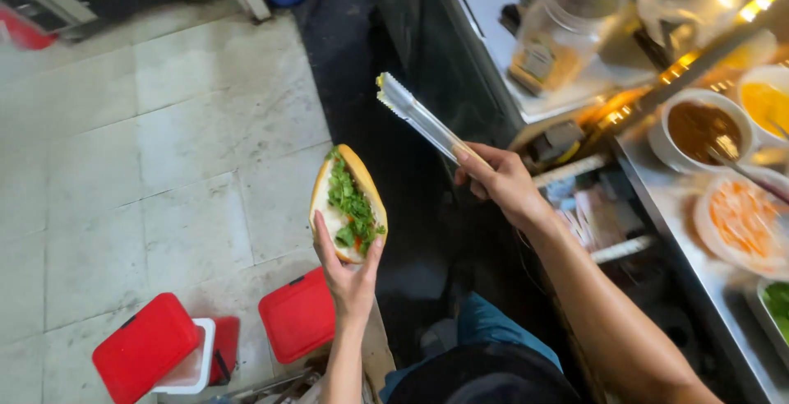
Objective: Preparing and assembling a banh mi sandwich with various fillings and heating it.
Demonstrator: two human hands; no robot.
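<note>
My left hand [349, 272] cups an open bread roll [347, 203] from below; the roll is split lengthwise and filled with green herbs and a bit of red. My right hand [500, 180] grips a pair of metal tongs [415, 115], whose closed tips point up and to the left, above and to the right of the roll. Nothing sits between the tong tips. Both hands hover over the tiled floor beside a metal counter [723, 289].
On the counter at right stand a bowl of brown sauce [700, 129], a yellow sauce bowl [766, 101], a dish of shredded orange vegetables [742, 219], greens [777, 301] and a clear plastic jar [567, 26]. Red-lidded boxes [148, 346] sit on the floor at lower left.
</note>
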